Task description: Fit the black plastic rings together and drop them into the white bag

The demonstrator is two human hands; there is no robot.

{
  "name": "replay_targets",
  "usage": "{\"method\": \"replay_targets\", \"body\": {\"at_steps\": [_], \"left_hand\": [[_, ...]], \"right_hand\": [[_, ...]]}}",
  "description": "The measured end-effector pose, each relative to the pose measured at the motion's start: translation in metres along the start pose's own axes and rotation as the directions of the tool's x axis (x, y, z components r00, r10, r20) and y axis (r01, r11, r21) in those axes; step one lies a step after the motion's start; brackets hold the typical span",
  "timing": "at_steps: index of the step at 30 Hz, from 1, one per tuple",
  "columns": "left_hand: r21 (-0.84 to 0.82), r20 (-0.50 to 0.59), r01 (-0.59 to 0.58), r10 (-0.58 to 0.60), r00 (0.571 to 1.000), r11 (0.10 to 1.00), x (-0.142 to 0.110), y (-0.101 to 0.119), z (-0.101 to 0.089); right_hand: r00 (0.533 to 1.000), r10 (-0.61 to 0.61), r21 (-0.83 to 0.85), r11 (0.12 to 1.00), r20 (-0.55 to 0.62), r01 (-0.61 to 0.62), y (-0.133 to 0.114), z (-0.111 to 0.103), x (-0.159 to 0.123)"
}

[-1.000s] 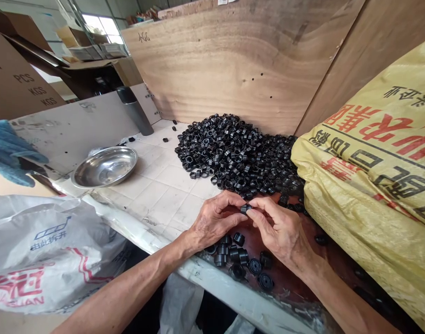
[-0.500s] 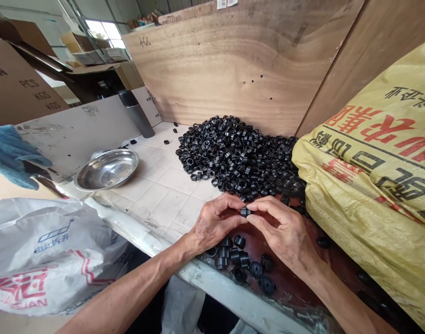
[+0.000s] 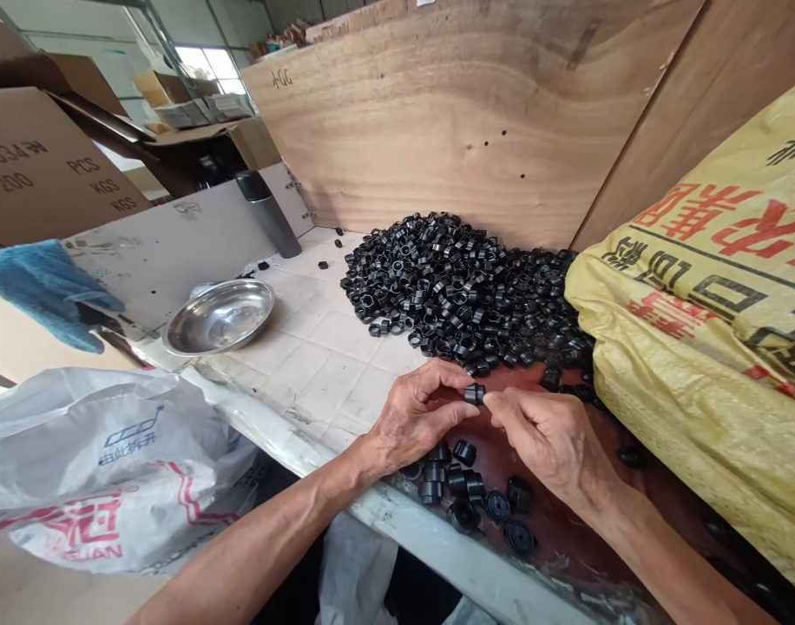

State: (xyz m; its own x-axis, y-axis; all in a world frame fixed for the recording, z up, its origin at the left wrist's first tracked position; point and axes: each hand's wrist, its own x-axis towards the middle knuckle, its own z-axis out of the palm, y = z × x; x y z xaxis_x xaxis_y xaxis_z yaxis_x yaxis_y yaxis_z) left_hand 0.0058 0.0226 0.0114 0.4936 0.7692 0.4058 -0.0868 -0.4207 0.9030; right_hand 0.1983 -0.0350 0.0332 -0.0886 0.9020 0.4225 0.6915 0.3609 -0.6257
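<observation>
My left hand [image 3: 423,408] pinches a small ribbed black plastic cap [image 3: 474,395] between thumb and index finger, just above the table's front part. The fingers of my right hand [image 3: 547,434] are curled in, with their tips bunched against the cap's right end; anything else inside them is hidden. Below the hands lie several loose black caps [image 3: 498,506] on a reddish-brown surface [image 3: 560,521], some standing on their sides, others showing a round face. Behind the hands rises a large heap of black plastic rings [image 3: 436,286].
A wooden board [image 3: 436,113] stands behind the heap. At right bulges a yellow woven sack [image 3: 690,330]. Left are a steel bowl [image 3: 221,317], a dark flask [image 3: 271,213], a blue glove [image 3: 42,286], a white plastic bag [image 3: 111,477] and a carton [image 3: 39,174].
The view has shifted slightly, so everything sits a bit further right. My right hand's extended pinch has become curled fingers at the cap's right end; my left hand keeps hold of the cap.
</observation>
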Motion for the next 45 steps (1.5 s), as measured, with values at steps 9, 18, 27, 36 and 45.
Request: {"method": "replay_targets", "body": {"at_steps": [9,18,27,36,45], "left_hand": [[-0.020,-0.042,0.021,-0.022,0.999,1.000,0.000,0.004,0.002],[-0.055,-0.011,0.032,-0.032,0.999,0.998,-0.001,0.004,0.003],[0.256,0.110,-0.346,0.328,0.938,0.903,-0.001,-0.008,-0.001],[0.083,0.038,-0.044,0.041,0.998,0.996,-0.002,-0.001,0.001],[-0.098,0.012,0.143,-0.142,0.990,0.985,-0.003,0.008,0.005]], "right_hand": [[0.999,0.045,0.117,0.992,0.000,-0.045,-0.010,-0.005,-0.001],[0.999,0.045,0.151,0.988,-0.005,-0.043,-0.006,-0.003,-0.002],[0.957,0.254,0.123,0.954,0.140,-0.272,-0.007,0.005,-0.004],[0.989,0.143,0.056,0.988,0.021,-0.144,-0.010,0.000,-0.003],[0.992,0.129,0.039,0.991,0.009,-0.129,-0.011,-0.003,-0.002]]}}
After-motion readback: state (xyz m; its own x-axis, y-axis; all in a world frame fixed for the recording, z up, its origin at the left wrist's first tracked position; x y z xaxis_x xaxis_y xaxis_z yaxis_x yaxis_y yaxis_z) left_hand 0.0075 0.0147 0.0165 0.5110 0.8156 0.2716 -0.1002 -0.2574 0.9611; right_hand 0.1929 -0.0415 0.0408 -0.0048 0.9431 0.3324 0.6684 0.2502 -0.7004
